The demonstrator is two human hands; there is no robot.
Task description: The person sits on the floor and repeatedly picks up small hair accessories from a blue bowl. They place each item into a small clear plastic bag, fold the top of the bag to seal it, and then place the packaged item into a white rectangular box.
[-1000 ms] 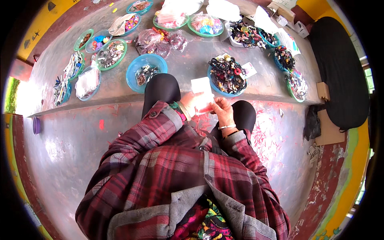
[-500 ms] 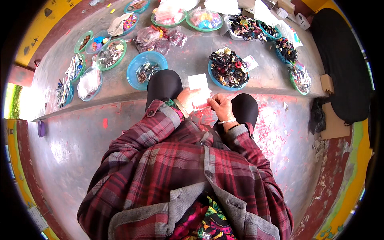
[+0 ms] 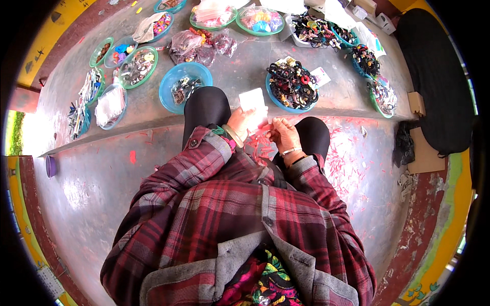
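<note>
My left hand point(image 3: 244, 122) holds a small white card point(image 3: 253, 100) upright between my knees. My right hand point(image 3: 285, 133) is right beside it, fingers pinched at the card's lower right edge; what it pinches is too small to tell. Both wrists come out of red plaid sleeves, with a bangle on each. A blue bowl of dark hair ties point(image 3: 291, 84) sits on the ledge just beyond my right knee. A second blue bowl point(image 3: 185, 86) with a few small items stands beyond my left knee.
Several green and blue bowls of small colourful accessories point(image 3: 137, 66) spread along the grey concrete ledge, with clear bags point(image 3: 196, 43) among them. Pink scraps litter the floor point(image 3: 352, 163) at my right. A black mat point(image 3: 434, 76) lies at far right.
The hands and card have stayed together between my knees; the view has only shifted slightly.
</note>
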